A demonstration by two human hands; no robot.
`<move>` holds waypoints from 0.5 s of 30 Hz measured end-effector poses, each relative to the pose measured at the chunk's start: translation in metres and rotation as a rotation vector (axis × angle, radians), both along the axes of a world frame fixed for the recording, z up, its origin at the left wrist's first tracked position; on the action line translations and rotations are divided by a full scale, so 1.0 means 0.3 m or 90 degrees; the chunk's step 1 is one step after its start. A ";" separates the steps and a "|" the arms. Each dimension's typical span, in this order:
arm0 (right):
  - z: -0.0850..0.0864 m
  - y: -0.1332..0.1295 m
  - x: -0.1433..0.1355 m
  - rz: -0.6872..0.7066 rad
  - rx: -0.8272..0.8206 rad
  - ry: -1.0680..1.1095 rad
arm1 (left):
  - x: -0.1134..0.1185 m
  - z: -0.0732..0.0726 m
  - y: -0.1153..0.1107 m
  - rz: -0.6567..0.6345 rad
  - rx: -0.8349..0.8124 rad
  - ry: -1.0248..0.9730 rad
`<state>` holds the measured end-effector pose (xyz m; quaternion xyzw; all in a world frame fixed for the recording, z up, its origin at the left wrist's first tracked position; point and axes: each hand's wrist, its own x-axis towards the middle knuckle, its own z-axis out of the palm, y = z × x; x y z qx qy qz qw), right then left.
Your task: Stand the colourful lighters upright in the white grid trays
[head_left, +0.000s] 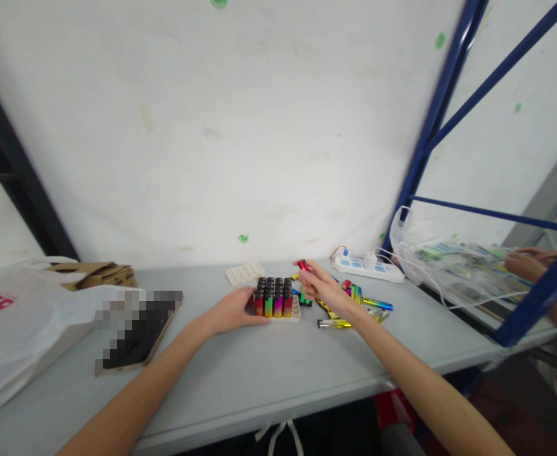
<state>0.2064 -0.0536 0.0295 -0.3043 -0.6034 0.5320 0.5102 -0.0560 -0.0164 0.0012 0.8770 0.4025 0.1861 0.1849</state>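
Observation:
My right hand [323, 288] pinches a red lighter [303, 266] above the table, right of a white tray [296, 315]. Upright in that tray stand several shiny multicoloured lighters [273, 297] with black tops, packed in rows; bare slots show along the tray's right edge. My left hand [234, 310] is curled around the left side of the tray and its lighters, thumb at the front, some fingers hidden behind. More loose lighters [377, 303] in gold, blue, green and red lie in a pile beneath and beside my right hand.
Behind the lighters lies a second white tray [244, 273]. A power strip [369, 268] with plugs and cables is at the back right, near a blue metal frame [414, 171]. On the left are a phone [140, 332], a white plastic bag [21, 335] and folded cardboard [97, 275].

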 end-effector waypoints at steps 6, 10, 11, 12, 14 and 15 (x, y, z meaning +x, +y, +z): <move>-0.035 0.091 -0.090 -0.124 -0.032 0.038 | 0.003 0.004 -0.002 0.014 0.010 0.015; -0.079 0.078 -0.087 -0.209 -0.097 -0.007 | 0.005 0.003 -0.001 0.004 -0.004 0.013; -0.085 0.072 -0.082 -0.226 -0.103 -0.010 | 0.006 0.005 -0.002 0.003 -0.008 0.010; -0.089 0.068 -0.075 -0.241 -0.105 -0.008 | 0.007 0.007 -0.004 0.004 -0.009 0.008; -0.095 0.065 -0.063 -0.251 -0.103 0.001 | 0.009 0.014 -0.009 0.006 -0.009 0.006; -0.097 0.066 -0.057 -0.247 -0.101 0.003 | 0.010 0.017 -0.011 0.007 -0.008 0.006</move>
